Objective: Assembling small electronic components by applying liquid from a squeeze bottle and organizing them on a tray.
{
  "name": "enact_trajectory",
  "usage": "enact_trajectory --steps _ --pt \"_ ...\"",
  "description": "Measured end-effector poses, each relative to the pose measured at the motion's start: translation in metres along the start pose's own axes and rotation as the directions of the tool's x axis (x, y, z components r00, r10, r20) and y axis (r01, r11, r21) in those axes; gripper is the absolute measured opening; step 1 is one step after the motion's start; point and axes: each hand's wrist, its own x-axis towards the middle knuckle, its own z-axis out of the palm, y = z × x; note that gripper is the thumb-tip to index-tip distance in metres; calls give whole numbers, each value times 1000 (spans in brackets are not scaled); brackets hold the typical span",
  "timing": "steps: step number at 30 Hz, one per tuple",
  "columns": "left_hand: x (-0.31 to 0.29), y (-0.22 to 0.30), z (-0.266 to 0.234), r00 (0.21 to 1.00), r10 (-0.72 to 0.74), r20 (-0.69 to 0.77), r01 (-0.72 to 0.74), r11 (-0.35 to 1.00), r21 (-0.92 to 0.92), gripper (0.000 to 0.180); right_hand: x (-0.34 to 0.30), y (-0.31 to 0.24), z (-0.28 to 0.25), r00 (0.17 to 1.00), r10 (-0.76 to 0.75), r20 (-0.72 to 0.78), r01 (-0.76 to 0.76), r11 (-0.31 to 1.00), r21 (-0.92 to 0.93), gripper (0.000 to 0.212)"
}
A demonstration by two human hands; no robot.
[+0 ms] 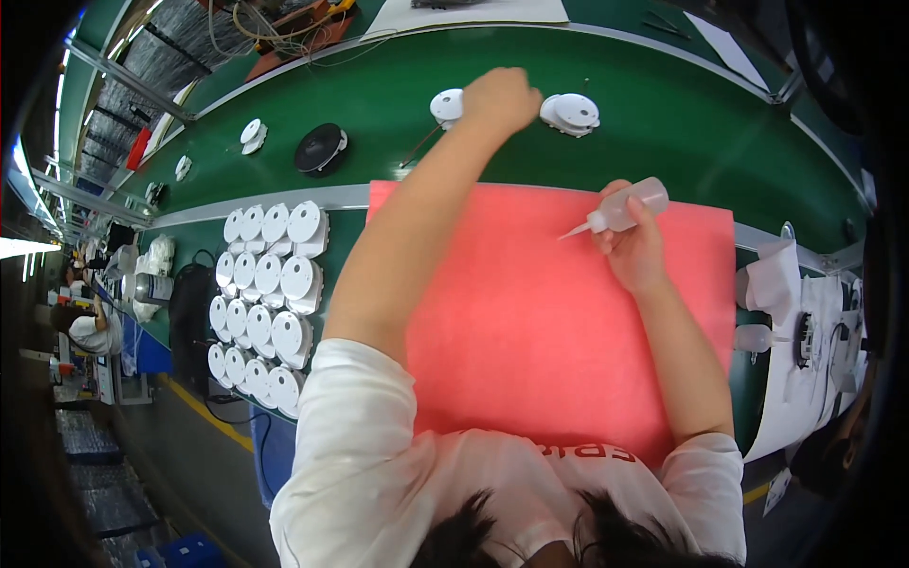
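My left arm stretches far across the green belt, and my left hand is curled with its back up, between two white round parts. One white part shows at its left, partly behind the hand; another white disc-topped part lies close at its right. What the curled fingers hold, if anything, is hidden. In my right hand, closed round it, is a translucent squeeze bottle, tilted with its thin nozzle pointing left and down over the pink mat.
Left of the mat stand rows of white round parts. On the green belt lie a black round part and smaller white parts. A second bottle and a white sheet are at the right.
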Motion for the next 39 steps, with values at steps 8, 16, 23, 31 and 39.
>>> enact_trajectory --steps 8,16,23,31,39 --pt "0 -76 8 885 -419 202 459 856 -236 41 4 -2 3 998 -15 -60 20 996 86 32" --pt "-22 -71 10 798 -579 164 504 493 -709 21 5 -3 2 994 -99 -51 103 992 73 30" --pt "-48 -56 6 877 -479 39 347 575 -741 23 5 -4 6 991 -99 -88 110 987 118 30" --pt "-174 -101 -54 846 -456 -277 207 759 -618 26 6 -5 1 992 -122 -30 124 986 111 30" --pt "-241 -153 -64 746 -649 152 443 313 -840 28 8 -3 1 992 -95 -83 103 990 94 32"
